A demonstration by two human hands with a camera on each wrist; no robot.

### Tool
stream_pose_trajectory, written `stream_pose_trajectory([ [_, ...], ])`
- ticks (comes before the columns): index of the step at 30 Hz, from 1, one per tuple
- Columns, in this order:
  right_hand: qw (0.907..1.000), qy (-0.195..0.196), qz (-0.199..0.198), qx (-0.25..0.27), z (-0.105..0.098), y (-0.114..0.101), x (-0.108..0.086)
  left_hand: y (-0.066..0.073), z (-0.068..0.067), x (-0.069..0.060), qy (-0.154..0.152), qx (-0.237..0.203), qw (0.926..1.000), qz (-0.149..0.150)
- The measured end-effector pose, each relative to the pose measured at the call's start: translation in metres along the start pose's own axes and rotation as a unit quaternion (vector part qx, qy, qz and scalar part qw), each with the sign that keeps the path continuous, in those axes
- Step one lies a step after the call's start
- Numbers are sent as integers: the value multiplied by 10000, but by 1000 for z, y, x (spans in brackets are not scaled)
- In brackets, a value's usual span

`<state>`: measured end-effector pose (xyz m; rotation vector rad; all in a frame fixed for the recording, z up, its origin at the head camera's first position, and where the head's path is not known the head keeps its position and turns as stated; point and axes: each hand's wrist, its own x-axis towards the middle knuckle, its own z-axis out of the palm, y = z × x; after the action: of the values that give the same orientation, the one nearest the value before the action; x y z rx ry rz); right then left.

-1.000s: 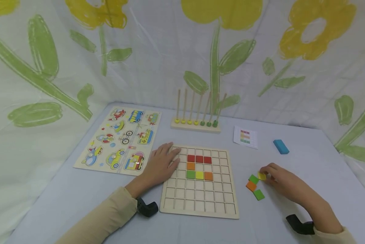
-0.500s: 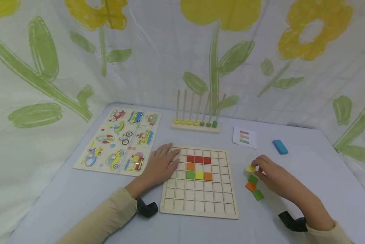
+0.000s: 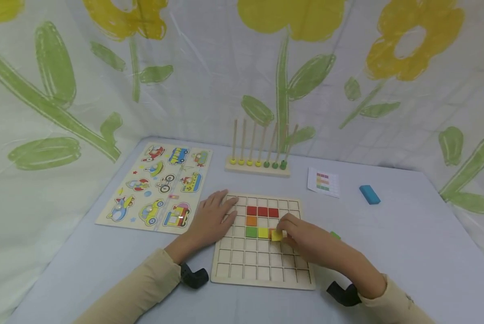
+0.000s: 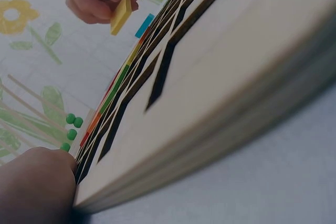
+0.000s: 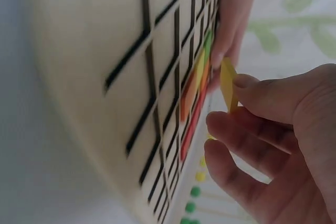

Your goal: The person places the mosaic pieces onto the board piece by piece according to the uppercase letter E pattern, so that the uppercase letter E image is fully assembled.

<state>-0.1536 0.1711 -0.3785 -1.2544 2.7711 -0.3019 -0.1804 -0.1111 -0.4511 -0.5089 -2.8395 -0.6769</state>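
Note:
Between thumb and fingers my right hand (image 3: 312,240) pinches a yellow square tile (image 5: 228,85), held just above the wooden grid board (image 3: 258,272). In the head view that tile partly covers an orange tile in the board's lower coloured row. My left hand (image 3: 212,218) rests with spread fingers on the board's left edge. Set in the grid are several red tiles (image 3: 262,211), an orange tile (image 3: 251,221), a green tile (image 3: 251,231) and another yellow tile (image 3: 263,232). A loose green tile (image 3: 335,235) shows behind my right hand; the forearm hides the other loose tiles.
A vehicle picture puzzle (image 3: 154,186) lies at the left. Behind the board stands a wooden peg rack (image 3: 258,168) with yellow and green beads. A printed pattern card (image 3: 323,182) and a blue block (image 3: 369,194) lie at the back right.
My right hand has picked up the yellow tile from beside the loose tiles and carried it left over the board. The left hand stays in place.

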Motion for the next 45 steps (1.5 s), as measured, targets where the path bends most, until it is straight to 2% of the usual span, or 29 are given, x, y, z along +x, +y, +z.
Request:
stream_pose_trajectory([
  [6,9986,-95,-507,-78,10,-18,18,0,0,0,37,5,10000,25],
  [13,9950,20,-888,-456,20,-25,29,-1,2,0,11,-1,10000,12],
  [26,9915,107,-1101,-684,26,-29,39,0,-1,0,14,-12,10000,-7],
  [34,9930,26,-1046,-551,22,-30,39,0,-1,-1,21,-69,9999,142],
  [38,9965,41,-705,-454,13,-21,31,-1,-1,-2,-170,-14,9993,337],
  [41,9994,29,-116,-312,0,-7,20,-2,-1,-2,-279,78,9986,450],
  [45,9980,-44,626,-8,-15,18,-4,-1,-1,-2,-326,128,9983,475],
])
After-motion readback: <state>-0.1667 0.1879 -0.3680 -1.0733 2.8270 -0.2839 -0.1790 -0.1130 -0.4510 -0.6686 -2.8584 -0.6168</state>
